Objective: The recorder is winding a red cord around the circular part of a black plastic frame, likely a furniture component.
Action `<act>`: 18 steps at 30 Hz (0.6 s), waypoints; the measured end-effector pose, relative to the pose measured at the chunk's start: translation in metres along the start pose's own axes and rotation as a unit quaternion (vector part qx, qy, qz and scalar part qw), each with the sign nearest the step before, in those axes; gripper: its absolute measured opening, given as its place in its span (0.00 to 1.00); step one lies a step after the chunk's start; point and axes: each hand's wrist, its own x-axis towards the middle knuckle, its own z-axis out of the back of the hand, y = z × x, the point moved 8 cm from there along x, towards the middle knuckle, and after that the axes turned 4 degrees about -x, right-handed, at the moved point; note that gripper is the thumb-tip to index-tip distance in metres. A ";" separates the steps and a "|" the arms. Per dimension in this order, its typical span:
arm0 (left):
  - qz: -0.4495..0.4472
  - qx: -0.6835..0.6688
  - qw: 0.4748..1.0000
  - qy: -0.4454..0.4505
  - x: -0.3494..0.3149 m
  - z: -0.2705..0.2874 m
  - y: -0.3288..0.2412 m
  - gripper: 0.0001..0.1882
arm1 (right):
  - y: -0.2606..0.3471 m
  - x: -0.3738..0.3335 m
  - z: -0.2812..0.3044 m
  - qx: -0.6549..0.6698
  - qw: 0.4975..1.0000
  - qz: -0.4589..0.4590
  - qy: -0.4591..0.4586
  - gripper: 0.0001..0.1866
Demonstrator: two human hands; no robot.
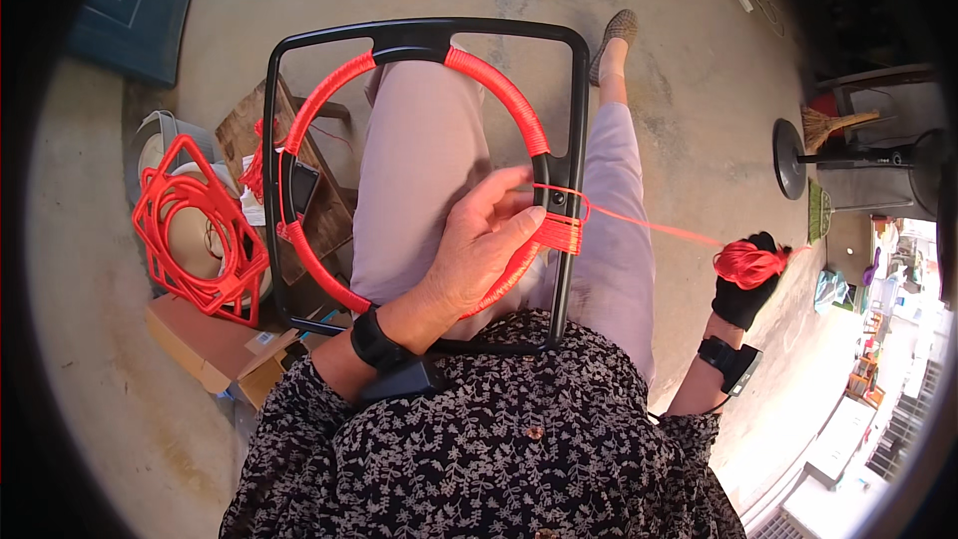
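Across my lap lies a black square frame (579,90) with an inner ring (509,90), most of which is wrapped in red cord. My left hand (474,245) is closed on the frame's right side, thumb pressed beside the flat red windings (559,234) that go round the ring and outer bar together. From a loop there, a red strand (659,227) runs taut out to the right. At its far end my right hand (740,297), in a black glove, is closed round a bundle of red cord (750,264), well apart from the frame.
On the left, several red frames (165,230) lean over a pale tub near a cardboard box (195,339). A wooden stool (244,125) with red cord and a dark device stands beside my knee. A black fan (788,158) and brooms are at the right.
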 end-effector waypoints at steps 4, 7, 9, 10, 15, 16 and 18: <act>0.004 0.025 1.000 -0.009 0.000 0.002 0.003 0.10 | -0.061 0.011 -0.038 -0.230 0.972 -0.023 -0.036 0.07; 0.020 0.044 0.999 0.000 -0.001 0.002 0.004 0.10 | -0.105 0.015 -0.105 -0.532 0.836 0.015 0.137 0.21; 0.023 0.060 0.998 -0.003 0.000 0.003 0.004 0.10 | -0.143 0.009 -0.123 -0.131 0.968 -0.185 0.105 0.16; 0.026 0.073 0.997 -0.007 -0.001 0.003 0.004 0.09 | -0.161 0.003 -0.133 0.062 0.959 -0.271 0.049 0.14; 0.033 0.084 0.996 -0.019 -0.001 0.004 0.006 0.09 | -0.120 0.009 -0.157 -0.467 0.869 -0.105 0.124 0.17; 0.028 0.078 0.996 -0.016 -0.001 0.004 0.005 0.10 | -0.108 0.009 -0.156 -0.553 0.811 -0.100 0.160 0.16; 0.026 0.075 0.997 -0.014 0.000 0.005 0.005 0.10 | -0.091 0.011 -0.141 -0.484 0.857 -0.129 0.123 0.14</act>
